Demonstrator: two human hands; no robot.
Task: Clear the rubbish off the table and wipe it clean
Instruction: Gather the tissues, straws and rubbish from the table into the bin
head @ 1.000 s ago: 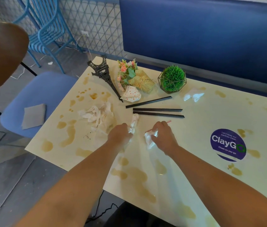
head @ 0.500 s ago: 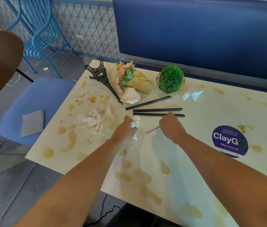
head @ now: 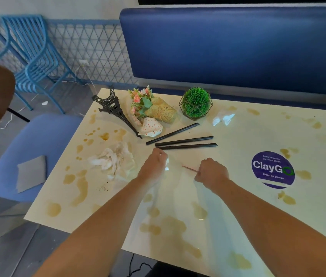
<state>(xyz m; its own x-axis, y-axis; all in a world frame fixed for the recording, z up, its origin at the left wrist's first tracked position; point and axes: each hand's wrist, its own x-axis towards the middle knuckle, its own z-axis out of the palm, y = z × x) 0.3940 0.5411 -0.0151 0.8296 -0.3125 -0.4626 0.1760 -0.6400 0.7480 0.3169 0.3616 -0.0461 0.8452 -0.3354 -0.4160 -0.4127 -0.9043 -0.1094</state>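
Both hands have drawn a little back toward the person since half a second ago, and the thin red stick that lay loose between them is now in the right one. The left hand [head: 154, 166] is curled round a small wad of white tissue [head: 166, 164], only a sliver of which shows past the knuckles; the right hand [head: 211, 172] is closed in a fist that pinches the near end of the red stick [head: 188, 168], whose free tip points across toward the left hand. The two hands sit near each other around the middle of the surface [head: 178, 196], apart, not touching. To my eye the step is gathering the small rubbish, and it would go best if each hand keeps what it has tucked into the palm and takes more with the free fingertips, sweeping the long pieces together, not picking one by one. Three black straws [head: 186, 145] lie just beyond the hands, toward the far edge, the nearest end almost at the left knuckles. The big crumpled, stained tissue pile [head: 114, 158] lies just to the left of the left hand, toward the left edge. Another white tissue scrap [head: 224, 117] sits well beyond the right hand, near the far edge beside the green ball plant [head: 196, 101]. Brown spill marks [head: 80, 188] are spread over the surface, so I judge the wiping is not yet begun.
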